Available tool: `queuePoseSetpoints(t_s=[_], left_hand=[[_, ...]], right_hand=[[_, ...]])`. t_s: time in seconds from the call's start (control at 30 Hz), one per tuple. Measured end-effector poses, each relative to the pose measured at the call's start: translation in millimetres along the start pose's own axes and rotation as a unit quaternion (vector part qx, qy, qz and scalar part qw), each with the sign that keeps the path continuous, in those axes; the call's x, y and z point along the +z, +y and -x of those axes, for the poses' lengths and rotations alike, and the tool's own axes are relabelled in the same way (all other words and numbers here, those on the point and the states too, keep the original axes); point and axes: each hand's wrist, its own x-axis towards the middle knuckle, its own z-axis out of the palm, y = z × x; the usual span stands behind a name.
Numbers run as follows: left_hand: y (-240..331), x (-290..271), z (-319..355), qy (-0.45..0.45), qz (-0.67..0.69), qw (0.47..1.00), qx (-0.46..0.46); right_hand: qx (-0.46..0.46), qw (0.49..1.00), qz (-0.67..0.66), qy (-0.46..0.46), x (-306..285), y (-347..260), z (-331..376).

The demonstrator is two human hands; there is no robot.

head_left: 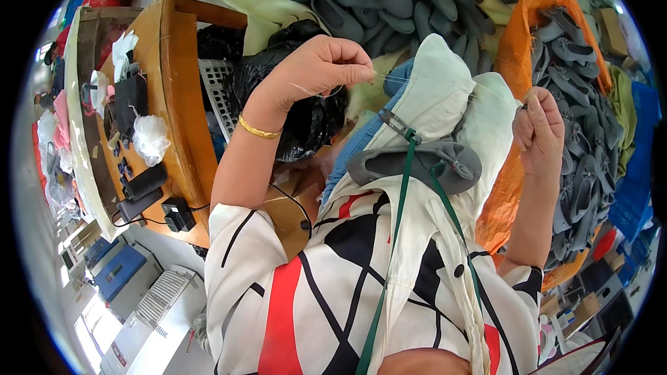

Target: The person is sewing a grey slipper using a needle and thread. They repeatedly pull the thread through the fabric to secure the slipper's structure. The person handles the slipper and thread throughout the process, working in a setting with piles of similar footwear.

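Observation:
My left hand (pixel 325 66) is raised in a pinch, its fingertips closed on a thin pale thread (pixel 390 78). The thread runs to the right over my knees, which a whitish apron (pixel 434 90) covers. At the other side my right hand (pixel 540 128) is also closed, with thread leading toward its fingertips; a small dark tip shows there, too small to name. Across my lap lies a grey slip-on shoe (pixel 417 167) with a small bow at its toe, touched by neither hand. Small metal thread snips (pixel 394 123) hang on a green cord (pixel 403 201) just above the shoe.
A heap of grey shoes (pixel 389 0) lies ahead. To the right, an orange sack (pixel 511 187) holds many more. Close on my left are a black plastic bag (pixel 306 125) and a wooden table (pixel 180 97) bearing a clear plastic bag (pixel 151 140) and a black adapter (pixel 178 214).

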Motion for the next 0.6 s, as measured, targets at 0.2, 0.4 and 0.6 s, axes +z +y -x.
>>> queuePoseSetpoints(t_s=[0.2,0.4,0.6], left_hand=[[-58,1,-13,0.075,0.272,0.958,0.059],[-78,13,-14,0.0,0.528,0.845,0.082],[-93,24,-13,0.0,0.581,0.807,0.103]], right_hand=[[0.084,0.991,0.101,-0.011,7,8,-12],[-0.001,0.91,0.414,-0.032,12,30,-6],[0.031,0.935,0.352,0.021,17,23,-9]])
